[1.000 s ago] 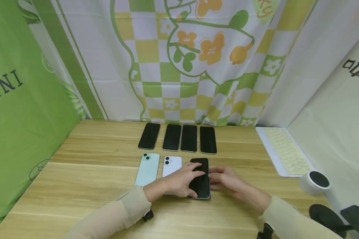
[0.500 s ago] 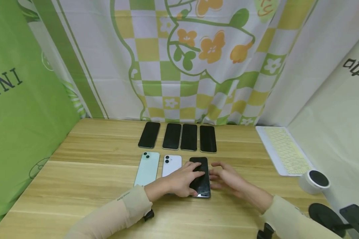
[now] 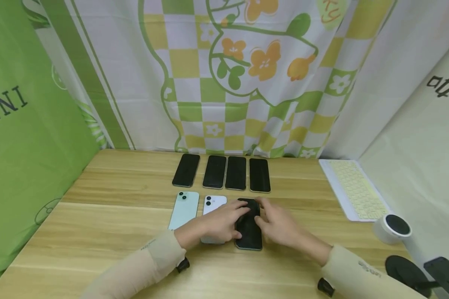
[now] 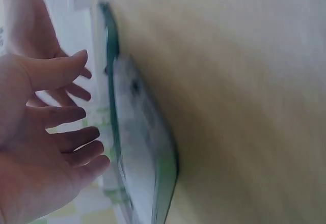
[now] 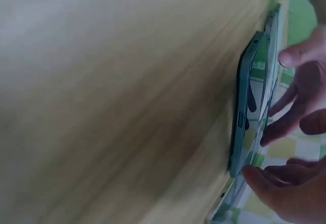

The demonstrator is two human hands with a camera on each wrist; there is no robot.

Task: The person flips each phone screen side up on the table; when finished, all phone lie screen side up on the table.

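A phone with a black screen and teal edges lies screen up between the two hands. From its left side my left hand reaches over the screen, fingers spread and lightly bent. In the right wrist view the left hand's thumb and fingertips hover around the phone. My right hand is at the phone's upper right side; in the right wrist view one fingertip of the right hand touches the phone's far end. A white phone, camera side up, lies partly under the left forearm.
A mint phone lies face down at the left. Several black-screened phones form a row behind. To the right are a white keyboard, a white round device and a black stand. A curtain hangs behind the wooden table.
My right hand has moved from beside the phone's right edge up and over its upper right corner. The left hand and the phone have shifted slightly left.
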